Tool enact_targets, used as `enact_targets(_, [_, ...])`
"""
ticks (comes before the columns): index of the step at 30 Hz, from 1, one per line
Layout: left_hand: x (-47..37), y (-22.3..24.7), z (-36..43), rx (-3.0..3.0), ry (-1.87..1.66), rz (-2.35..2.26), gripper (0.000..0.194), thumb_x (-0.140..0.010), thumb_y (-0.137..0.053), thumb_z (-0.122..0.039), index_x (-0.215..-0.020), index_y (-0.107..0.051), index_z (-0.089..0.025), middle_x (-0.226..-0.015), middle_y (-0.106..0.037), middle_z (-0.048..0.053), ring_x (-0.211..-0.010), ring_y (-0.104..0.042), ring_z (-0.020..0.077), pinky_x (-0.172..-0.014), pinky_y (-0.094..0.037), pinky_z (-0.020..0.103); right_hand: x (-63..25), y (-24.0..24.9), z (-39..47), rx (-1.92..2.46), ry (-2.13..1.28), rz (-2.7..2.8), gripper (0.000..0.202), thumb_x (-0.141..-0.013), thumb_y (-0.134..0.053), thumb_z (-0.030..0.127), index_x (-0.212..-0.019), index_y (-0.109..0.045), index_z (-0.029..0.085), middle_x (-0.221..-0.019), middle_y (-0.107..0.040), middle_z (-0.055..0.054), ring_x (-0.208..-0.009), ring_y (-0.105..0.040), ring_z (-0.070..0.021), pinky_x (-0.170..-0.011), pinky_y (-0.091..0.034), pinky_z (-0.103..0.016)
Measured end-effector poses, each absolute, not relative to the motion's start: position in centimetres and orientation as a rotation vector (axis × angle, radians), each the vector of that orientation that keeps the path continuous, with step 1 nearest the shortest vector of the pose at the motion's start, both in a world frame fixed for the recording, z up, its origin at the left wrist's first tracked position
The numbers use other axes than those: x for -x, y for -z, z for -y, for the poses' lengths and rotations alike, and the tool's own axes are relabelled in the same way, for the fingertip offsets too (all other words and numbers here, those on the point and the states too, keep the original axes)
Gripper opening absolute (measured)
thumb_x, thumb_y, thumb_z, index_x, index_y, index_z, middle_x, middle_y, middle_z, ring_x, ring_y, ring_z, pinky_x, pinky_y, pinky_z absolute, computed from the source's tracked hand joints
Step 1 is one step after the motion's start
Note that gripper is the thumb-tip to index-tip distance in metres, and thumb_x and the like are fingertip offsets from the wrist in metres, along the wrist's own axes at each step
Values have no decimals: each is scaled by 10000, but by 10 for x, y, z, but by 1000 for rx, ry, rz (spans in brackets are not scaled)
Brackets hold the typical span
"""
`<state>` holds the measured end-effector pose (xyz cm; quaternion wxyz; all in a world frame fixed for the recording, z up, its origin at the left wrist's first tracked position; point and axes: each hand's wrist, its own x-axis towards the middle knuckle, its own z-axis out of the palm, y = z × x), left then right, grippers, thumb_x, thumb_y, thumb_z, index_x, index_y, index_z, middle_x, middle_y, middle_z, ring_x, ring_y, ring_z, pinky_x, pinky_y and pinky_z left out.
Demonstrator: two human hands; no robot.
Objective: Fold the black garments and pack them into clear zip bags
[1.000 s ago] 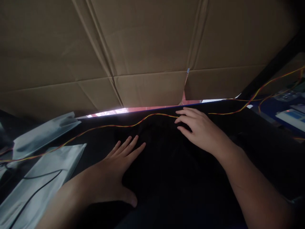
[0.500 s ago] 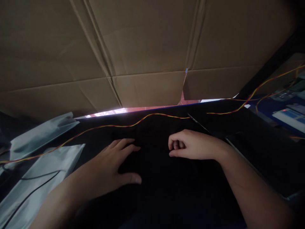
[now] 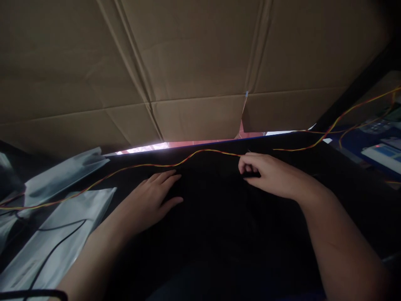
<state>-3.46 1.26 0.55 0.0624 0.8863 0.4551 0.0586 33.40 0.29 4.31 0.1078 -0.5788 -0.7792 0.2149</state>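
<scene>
My left hand [image 3: 155, 194] lies on a very dark black surface [image 3: 200, 234], fingers stretched forward and thumb apart, holding nothing visible. To its right, my right hand [image 3: 263, 171] has its fingers curled in towards the thumb. What sits between those fingers, if anything, is lost in the black. The right knuckles reach a twisted red and yellow wire [image 3: 175, 165], which runs across the far side of the surface and passes out of sight by the hand. Whether the hand touches the wire, I cannot tell.
A large cardboard sheet [image 3: 194, 62] stands behind the surface. White plastic bags [image 3: 65, 173] lie at left, with a black cable [image 3: 56, 251] over the nearer one. At right, another stretch of twisted wire [image 3: 338, 121] passes a white and blue box [image 3: 385, 155].
My right hand has moved away from me and to the right, up to the wire. My left hand has slid a little forward, its thumb drawn nearer the fingers.
</scene>
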Motion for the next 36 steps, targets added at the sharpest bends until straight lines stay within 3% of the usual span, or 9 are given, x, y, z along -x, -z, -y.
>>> enact_targets(5, [31, -15, -16, -2793, -191, -1394, 517, -1064, -564, -521, -1475, -621, -213, -1511, -654, 156, -1379, -612, 408, -1106, -536, 635, -330, -51, 7, 1827, -1207, 2445, 311, -764, -862, 576, -928, -806, 318, -902, -730, -6, -767, -673, -216, -585, -440, -307])
enact_targets(9, [29, -21, -17, -2859, -275, -1445, 460, -1081, -518, -475, -1458, -618, -232, -1482, -657, 163, -1321, -641, 406, -1089, -525, 642, -330, -57, 8, 1864, -1284, 2393, 472, -874, -699, 761, -874, -835, 309, -793, -736, -20, -689, -658, -205, -560, -407, -309])
enact_targets(15, [30, -9, -18, -2831, -233, -1562, 539, -1078, -501, -415, -1589, -492, -244, -1597, -593, 188, -1451, -563, 456, -1078, -484, 707, -331, -53, 5, 1880, -1403, 2364, 185, -873, -788, 479, -878, -828, 298, -718, -751, -4, -664, -691, -200, -543, -407, -287])
enact_targets(19, [33, -5, -23, -2781, -328, -1611, 466, -1058, -507, -352, -1508, -584, -256, -1445, -709, 173, -1371, -629, 445, -1079, -471, 704, -322, -51, 4, 1704, -1162, 2301, 276, -932, -741, 550, -902, -813, 285, -788, -752, -6, -695, -694, -190, -585, -473, -306])
enact_targets(23, [32, -13, -26, -2740, -399, -1560, 422, -1043, -484, -278, -1433, -638, -233, -1353, -742, 139, -1224, -707, 369, -1054, -541, 600, -298, -31, -2, 1462, -564, 2096, 252, -1037, -643, 420, -1206, -765, 277, -1282, -746, -58, -1039, -742, -227, -893, -598, -393])
enact_targets(26, [28, -19, -24, -2692, -514, -1349, 353, -1059, -477, -274, -1336, -691, -230, -1286, -748, 98, -1155, -728, 287, -1039, -574, 493, -278, -3, -12, 1330, -429, 2095, 468, -1065, -616, 320, -1529, -591, 262, -1669, -509, -95, -1469, -554, -295, -1197, -488, -501])
enact_targets(28, [26, -20, -22, -2656, -578, -1266, 317, -1068, -488, -286, -1276, -721, -234, -1254, -741, 84, -1137, -729, 270, -1047, -575, 477, -270, 11, -20, 1282, -441, 2137, 477, -1058, -634, 275, -1532, -590, 242, -1620, -568, -111, -1487, -537, -302, -1217, -467, -526])
enact_targets(31, [28, -23, -22, -2637, -603, -1258, 322, -1072, -504, -301, -1304, -721, -242, -1264, -698, 88, -1112, -721, 257, -1004, -597, 443, -271, 10, -26, 1215, -453, 2186, 305, -1016, -632, 129, -1277, -737, 248, -1295, -753, -67, -1265, -674, -252, -1127, -524, -467])
enact_targets(36, [51, -39, -19, -2631, -527, -1218, 313, -1047, -603, -360, -1339, -705, -315, -1299, -687, 56, -1114, -715, 244, -963, -611, 389, -291, -26, -7, 1118, -507, 2243, 226, -926, -665, 56, -988, -747, 257, -1076, -725, -3, -1067, -675, -190, -948, -534, -345])
